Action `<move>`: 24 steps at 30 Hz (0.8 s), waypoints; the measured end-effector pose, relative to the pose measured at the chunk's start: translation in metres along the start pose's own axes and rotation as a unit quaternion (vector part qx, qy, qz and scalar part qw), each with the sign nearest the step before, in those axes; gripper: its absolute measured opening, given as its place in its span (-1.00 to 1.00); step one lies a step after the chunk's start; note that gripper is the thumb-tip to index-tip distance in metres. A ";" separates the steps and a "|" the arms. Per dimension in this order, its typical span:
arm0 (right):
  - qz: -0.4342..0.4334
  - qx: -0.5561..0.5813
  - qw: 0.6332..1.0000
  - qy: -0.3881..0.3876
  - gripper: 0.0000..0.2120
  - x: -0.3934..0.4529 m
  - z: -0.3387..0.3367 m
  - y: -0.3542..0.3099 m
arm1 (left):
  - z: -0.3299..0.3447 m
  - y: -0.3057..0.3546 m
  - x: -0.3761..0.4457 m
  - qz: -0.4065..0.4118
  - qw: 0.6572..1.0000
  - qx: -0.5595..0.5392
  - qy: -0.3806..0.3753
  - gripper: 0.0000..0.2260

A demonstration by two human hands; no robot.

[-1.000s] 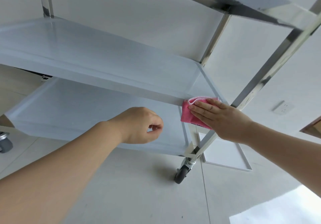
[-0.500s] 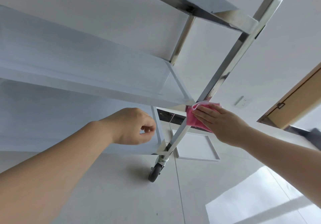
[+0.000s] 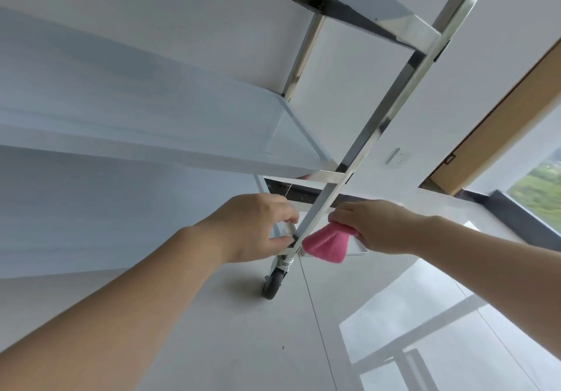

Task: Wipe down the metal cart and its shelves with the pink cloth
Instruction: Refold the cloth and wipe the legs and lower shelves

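The metal cart fills the view, with its shiny front right leg [image 3: 379, 126] running down to a black caster wheel [image 3: 273, 284]. Its middle shelf [image 3: 151, 111] and bottom shelf [image 3: 91, 208] stretch to the left. My right hand [image 3: 376, 226] grips the bunched pink cloth [image 3: 326, 243] just right of the leg's lower part, with the cloth touching the leg. My left hand [image 3: 252, 226] is on the left of the same leg, with thumb and fingers curled at the bottom shelf's corner beside the leg.
A white tray [image 3: 358, 249] lies on the grey floor behind the leg, mostly hidden by my right hand. A wall socket [image 3: 396, 157] sits on the white wall. A wooden door frame [image 3: 501, 117] and a window stand at the right.
My right hand slid the cloth down the leg from the middle shelf's corner towards the bottom shelf. My left hand moved right to the leg. The camera turned further right.
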State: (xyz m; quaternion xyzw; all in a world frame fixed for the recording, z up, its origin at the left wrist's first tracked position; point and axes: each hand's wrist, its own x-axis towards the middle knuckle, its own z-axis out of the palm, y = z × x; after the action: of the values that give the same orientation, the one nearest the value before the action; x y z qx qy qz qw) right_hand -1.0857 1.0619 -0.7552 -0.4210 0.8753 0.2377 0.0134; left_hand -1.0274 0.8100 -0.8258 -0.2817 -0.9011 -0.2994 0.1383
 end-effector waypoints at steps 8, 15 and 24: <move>0.048 0.233 0.958 0.162 -0.68 -0.019 -0.018 -0.014 | 0.003 0.019 0.011 -0.049 0.999 -0.008 0.007 -0.78; 0.192 0.305 0.869 0.340 -0.76 -0.039 0.000 0.034 | -0.001 0.058 0.072 -0.049 0.989 0.011 0.138 -0.96; 0.253 0.469 0.683 0.500 -0.69 -0.035 0.000 0.131 | -0.012 0.121 0.192 -0.082 0.954 0.095 0.272 -0.96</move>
State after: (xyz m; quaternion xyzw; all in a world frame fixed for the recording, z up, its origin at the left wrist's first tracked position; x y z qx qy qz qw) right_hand -1.1607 1.1576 -0.6942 -0.1789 0.8223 -0.4554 -0.2908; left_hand -1.1096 0.9643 -0.6800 -0.1002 -0.8736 -0.2884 0.3789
